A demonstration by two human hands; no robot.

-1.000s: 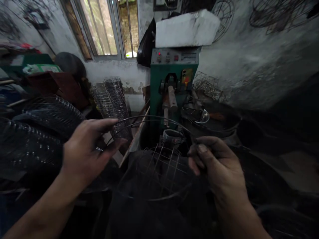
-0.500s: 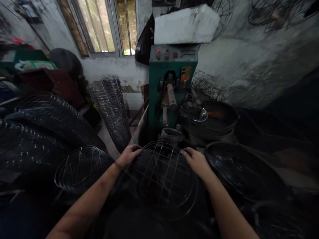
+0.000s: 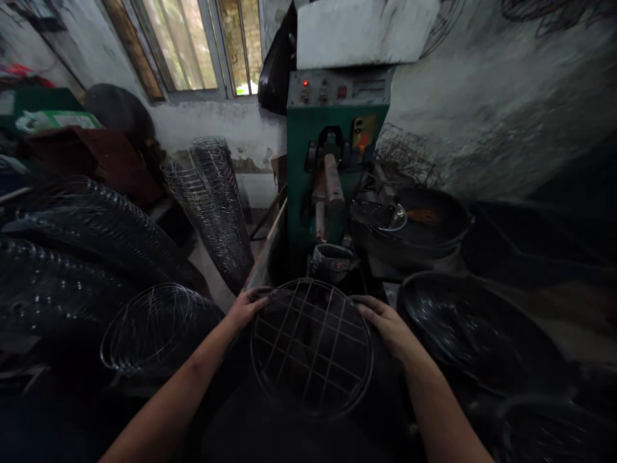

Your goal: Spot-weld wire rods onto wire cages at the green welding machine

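Observation:
A round wire rack with a crossed grid lies in front of me, low in the middle of the head view. On its upper left rim, my left hand is closed, thumb and fingers pinching the wire. My right hand grips the upper right rim in the same way. The rack's near edge tilts down towards my dark clothing. Just beyond its far rim stands a green machine with a lit red lamp and a thick cylindrical electrode arm pointing at me.
To the left are a loose pile of wire rings, a tall stack of wire racks and longer coiled stacks. At right sit a dark pan and a large basin. A phone is fixed to the machine.
The rack has come to rest and its blurred, doubled outline is now one clear ring. My view has dipped slightly. Both hands keep their hold on the rim.

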